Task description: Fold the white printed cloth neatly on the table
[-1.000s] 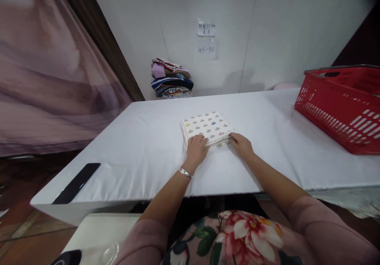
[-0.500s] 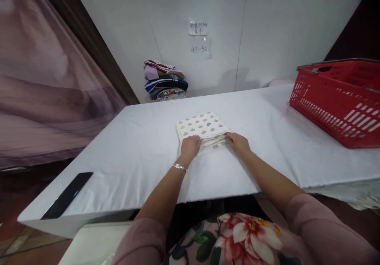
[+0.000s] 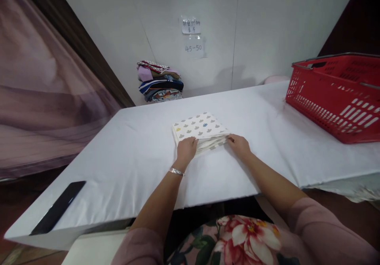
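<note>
A folded white cloth [image 3: 198, 127] printed with small grey shapes lies in the middle of the white table [image 3: 133, 158]. My left hand [image 3: 185, 151] grips its near left corner, fingers curled over the edge. At the near right corner, my right hand [image 3: 240, 145] pinches the stacked layers, which lift slightly off the table. A silver bracelet [image 3: 177, 171] circles my left wrist.
A red plastic basket [image 3: 335, 99] stands at the table's right end. A stack of folded clothes [image 3: 158, 82] sits at the far left against the wall. A black phone [image 3: 57, 207] lies near the front left edge. Paper labels [image 3: 191, 35] hang on the wall.
Both hands keep hold of the cloth's near edge, and its layers have lifted a little. My view has shifted, so everything sits further left in the frame.
</note>
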The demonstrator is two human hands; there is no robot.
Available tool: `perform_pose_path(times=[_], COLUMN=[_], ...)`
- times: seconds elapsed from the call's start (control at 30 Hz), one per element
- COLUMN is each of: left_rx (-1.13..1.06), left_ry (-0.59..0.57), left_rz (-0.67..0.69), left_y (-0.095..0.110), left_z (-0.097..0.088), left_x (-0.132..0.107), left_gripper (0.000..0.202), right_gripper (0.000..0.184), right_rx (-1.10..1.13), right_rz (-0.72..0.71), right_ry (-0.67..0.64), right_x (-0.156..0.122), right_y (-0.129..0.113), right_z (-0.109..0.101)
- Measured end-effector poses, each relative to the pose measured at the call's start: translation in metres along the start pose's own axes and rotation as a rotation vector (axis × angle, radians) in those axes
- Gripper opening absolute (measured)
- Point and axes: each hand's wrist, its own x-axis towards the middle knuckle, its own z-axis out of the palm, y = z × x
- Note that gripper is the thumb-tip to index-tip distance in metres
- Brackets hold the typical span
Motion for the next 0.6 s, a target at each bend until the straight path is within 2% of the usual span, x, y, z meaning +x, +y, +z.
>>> perform_pose_path(times=[0.13,0.43,0.6], left_rx=[-0.045,-0.153,-0.04], left_ry=[-0.035,-0.102,-0.079], left_rz=[-0.051,-0.135,-0.1], left_y=[0.0007,0.0002,0.0014], left_z=[-0.0043,-0.0108,-0.0072], left_x=[0.0037,0.0092,0.009], left_gripper=[0.032,0.031,0.031], right_gripper=[0.021,0.026,0.03], right_rx=[0.056,0.089,0.078], right_rz=[0.095,0.061,0.066], right_ry=[0.03,0.143,0.12], right_x=[0.001,-0.0008,-0.0023], right_y=[0.0039,0.0051,0.0029], right_z=[-0.0027,0.0012,0.0025])
